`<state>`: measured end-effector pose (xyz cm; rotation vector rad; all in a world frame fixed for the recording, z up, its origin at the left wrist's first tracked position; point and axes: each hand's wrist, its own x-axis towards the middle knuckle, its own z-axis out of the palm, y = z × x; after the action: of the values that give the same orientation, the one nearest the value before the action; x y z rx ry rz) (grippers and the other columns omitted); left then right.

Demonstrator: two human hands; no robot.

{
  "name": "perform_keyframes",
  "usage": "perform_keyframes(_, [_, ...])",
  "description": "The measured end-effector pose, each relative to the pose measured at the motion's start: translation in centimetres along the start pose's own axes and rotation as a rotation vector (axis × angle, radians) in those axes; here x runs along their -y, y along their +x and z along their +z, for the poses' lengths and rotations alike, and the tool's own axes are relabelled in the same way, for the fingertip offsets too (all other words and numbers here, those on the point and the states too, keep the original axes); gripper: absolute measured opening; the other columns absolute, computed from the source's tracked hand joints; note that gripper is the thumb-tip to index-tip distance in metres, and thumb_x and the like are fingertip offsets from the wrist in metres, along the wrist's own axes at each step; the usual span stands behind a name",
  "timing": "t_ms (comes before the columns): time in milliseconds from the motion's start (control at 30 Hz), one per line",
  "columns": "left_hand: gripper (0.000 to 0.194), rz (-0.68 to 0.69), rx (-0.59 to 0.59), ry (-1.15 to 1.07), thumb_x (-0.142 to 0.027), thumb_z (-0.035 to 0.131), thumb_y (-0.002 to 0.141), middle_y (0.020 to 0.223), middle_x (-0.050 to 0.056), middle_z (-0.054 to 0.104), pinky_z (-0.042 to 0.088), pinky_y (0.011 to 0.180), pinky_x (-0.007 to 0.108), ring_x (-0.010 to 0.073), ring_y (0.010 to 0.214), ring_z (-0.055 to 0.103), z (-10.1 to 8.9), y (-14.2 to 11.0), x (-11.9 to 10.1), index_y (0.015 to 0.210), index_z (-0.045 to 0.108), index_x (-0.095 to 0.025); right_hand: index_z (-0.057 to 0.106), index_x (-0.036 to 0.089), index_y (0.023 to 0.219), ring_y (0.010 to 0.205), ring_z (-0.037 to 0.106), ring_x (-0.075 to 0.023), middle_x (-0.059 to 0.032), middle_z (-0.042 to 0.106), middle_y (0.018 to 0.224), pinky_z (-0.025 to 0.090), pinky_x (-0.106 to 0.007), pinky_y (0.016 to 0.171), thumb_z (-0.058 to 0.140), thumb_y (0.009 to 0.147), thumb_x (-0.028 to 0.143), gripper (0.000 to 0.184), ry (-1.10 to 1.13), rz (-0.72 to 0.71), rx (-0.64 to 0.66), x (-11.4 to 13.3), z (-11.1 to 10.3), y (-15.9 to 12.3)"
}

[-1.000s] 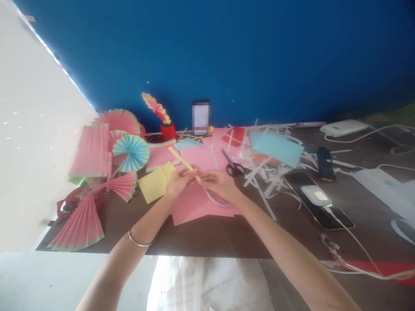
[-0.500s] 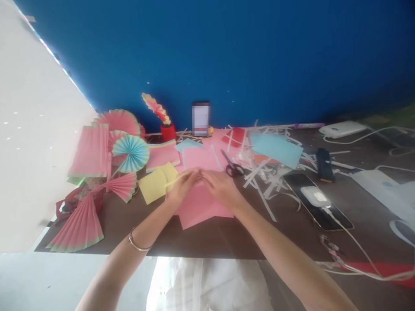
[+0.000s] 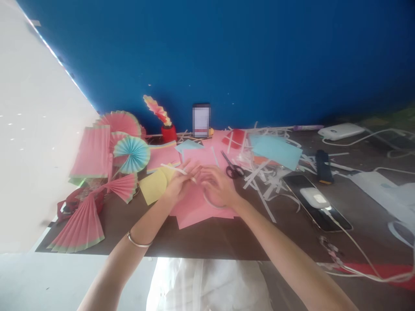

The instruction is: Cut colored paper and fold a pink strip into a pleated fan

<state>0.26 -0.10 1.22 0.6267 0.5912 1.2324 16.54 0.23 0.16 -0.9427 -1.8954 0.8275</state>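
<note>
Slantwise, a narrow pale strip (image 3: 175, 168) crosses the left hand (image 3: 179, 185), just left of the frame's centre. Its long axis runs from upper left down to lower right, so one end juts out above the yellow paper (image 3: 152, 186) while the other points across toward the right hand (image 3: 221, 185). The left hand is the nearer one, and its thumb and fingers look closed on the strip. The right hand sits just beside it with bent fingers; blur and overlap hide whether these pinch anything or touch the left hand, so I cannot tell. A curved pale strip (image 3: 211, 201) bows out below the right hand; whether it is part of the first is unclear. Beneath both hands, pink sheets (image 3: 194, 214) spread over the dark counter (image 3: 207, 244). Farther out, dark scissors (image 3: 234, 169) lie near the right hand, tips toward the upper left, a tangle of white strips (image 3: 257, 172) sits right of centre, and pleated fans (image 3: 79, 226) fill the frame's left side.
</note>
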Motion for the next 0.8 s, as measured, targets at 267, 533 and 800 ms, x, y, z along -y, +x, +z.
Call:
perform_keyframes(267, [0.042,0.040,0.039,-0.009,-0.005,0.051,0.076,0.128,0.009,0.051,0.028,0.107,0.038,0.0222,0.127,0.036,0.1,0.1,-0.3,0.116,0.049,-0.018,0.059,0.022,0.091,0.086,0.058,-0.0175,-0.0032,0.063,0.096,0.046,-0.034,0.080,0.055,0.080,0.032,0.015,-0.071,0.059,0.135,0.7,0.5,-0.1])
perform_keyframes(533, [0.033,0.053,0.065,0.030,-0.030,0.056,0.080,0.123,0.009,0.055,0.033,0.102,0.041,0.0250,0.122,0.042,0.1,0.0,-0.4,0.112,0.056,-0.020,0.064,0.021,0.080,0.074,0.060,-0.0148,0.0001,0.068,0.082,0.046,-0.028,0.070,0.054,0.079,0.026,0.011,-0.018,0.136,0.149,1.0,0.1,0.2])
perform_keyframes(800, [0.028,0.054,-0.028,0.601,-0.028,0.074,0.061,0.091,0.007,0.067,0.044,0.087,0.037,0.0209,0.088,0.062,-1.2,0.4,-0.1,0.085,0.067,-0.017,0.066,0.023,0.084,0.076,0.062,-0.0157,-0.0005,0.069,0.085,0.046,-0.029,0.070,0.054,0.078,0.026,0.014,-0.111,0.199,-0.001,0.5,-0.3,0.0])
